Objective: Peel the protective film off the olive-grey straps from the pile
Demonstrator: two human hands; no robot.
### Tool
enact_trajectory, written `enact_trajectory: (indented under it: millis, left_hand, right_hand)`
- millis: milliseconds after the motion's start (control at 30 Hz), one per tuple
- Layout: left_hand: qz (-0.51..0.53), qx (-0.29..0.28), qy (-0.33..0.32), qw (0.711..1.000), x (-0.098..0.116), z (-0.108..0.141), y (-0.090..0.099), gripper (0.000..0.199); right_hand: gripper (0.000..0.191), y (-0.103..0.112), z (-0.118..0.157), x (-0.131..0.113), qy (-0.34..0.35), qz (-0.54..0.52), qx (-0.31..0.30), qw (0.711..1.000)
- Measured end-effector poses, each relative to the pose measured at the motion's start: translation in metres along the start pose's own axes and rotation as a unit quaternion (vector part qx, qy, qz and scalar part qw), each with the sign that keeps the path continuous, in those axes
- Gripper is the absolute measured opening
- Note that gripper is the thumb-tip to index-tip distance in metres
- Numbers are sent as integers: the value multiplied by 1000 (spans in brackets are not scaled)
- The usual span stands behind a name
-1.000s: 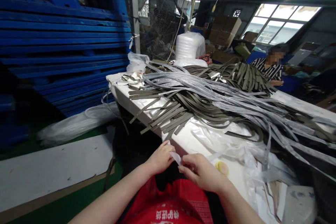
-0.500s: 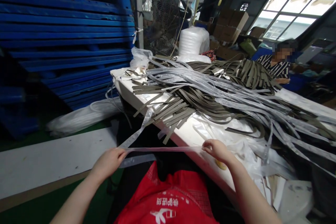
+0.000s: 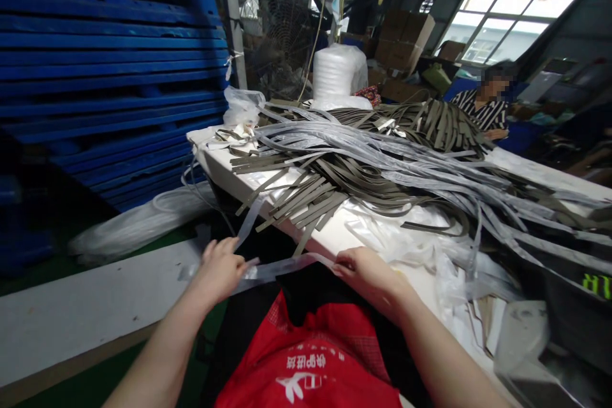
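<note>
The fingers of the left hand (image 3: 217, 271) and right hand (image 3: 370, 274), 2 in all, close on 1 clear strip (image 3: 282, 267), slack before the tabletop (image 3: 335, 229). It looks taken up; what is left, I cannot tell. On the tabletop: dark strips (image 3: 354, 175), too tangled to count; 1 white roll (image 3: 329, 76).

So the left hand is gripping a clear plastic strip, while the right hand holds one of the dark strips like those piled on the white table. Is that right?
Not quite. The head view shows the right hand holding the clear plastic strip, which runs across to the left hand. The dark strips are indeed piled on the white table.
</note>
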State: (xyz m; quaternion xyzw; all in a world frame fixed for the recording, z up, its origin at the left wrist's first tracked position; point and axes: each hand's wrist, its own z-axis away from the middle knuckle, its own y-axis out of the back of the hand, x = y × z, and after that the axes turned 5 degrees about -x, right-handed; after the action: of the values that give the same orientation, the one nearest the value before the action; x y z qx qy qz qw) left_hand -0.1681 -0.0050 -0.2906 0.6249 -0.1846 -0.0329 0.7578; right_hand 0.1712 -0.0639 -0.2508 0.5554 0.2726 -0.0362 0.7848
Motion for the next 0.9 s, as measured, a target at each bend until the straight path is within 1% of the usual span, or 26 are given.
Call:
enact_trajectory:
  millis: [33, 67, 100, 133, 167, 200, 233, 300, 367, 467, 533, 600, 667, 733, 833, 900]
  left_hand:
    - [27, -23, -90, 995, 25, 3, 1, 31]
    - [62, -53, -182, 980, 48, 7, 1, 31]
    - [98, -88, -257, 957, 68, 11, 1, 30]
    - [130, -120, -310, 934, 83, 13, 0, 30]
    - [153, -143, -341, 916, 93, 15, -1, 30]
    - [166, -156, -352, 908, 97, 14, -2, 31]
    - [171, -156, -348, 908, 96, 11, -4, 33]
    - [160, -133, -318, 925, 80, 2, -7, 35]
    - [137, -104, -267, 948, 53, -8, -7, 37]
    - [108, -85, -158, 978, 8, -13, -6, 40]
    - [112, -92, -103, 984, -17, -9, -7, 39]
    - [139, -108, -82, 981, -35, -2, -11, 36]
    - [184, -105, -70, 975, -48, 0, -19, 35]
    - [230, -71, -47, 969, -56, -6, -30, 34]
    - [266, -17, -4, 964, -61, -35, -48, 33]
    - [278, 4, 20, 960, -61, -64, -59, 31]
  right_hand:
    - [21, -3, -4, -11, 18, 9, -4, 1000]
    - [21, -5, -7, -22, 40, 13, -8, 999]
    - [21, -8, -10, -30, 61, 13, -13, 998]
    - [20, -9, -12, -37, 80, 6, -19, 997]
    - [19, -10, -13, -41, 92, -5, -23, 995]
    - [19, -10, -13, -43, 97, -19, -24, 995]
    - [18, -8, -12, -41, 92, -34, -23, 995]
    - [19, -3, -6, -29, 62, -63, -25, 996]
    - [19, 4, 2, -10, 16, -99, -38, 994]
    - [18, 8, 13, 19, -43, -184, -65, 980]
    - [19, 7, 18, 31, -66, -229, -73, 968]
    - [23, 4, 22, 38, -64, -260, -81, 960]
    - [29, 4, 29, 41, -41, -308, -102, 945]
    - [36, 7, 37, 43, -9, -364, -133, 922]
    - [41, 13, 48, 41, 20, -407, -192, 893]
    - [40, 12, 53, 37, 25, -404, -223, 887]
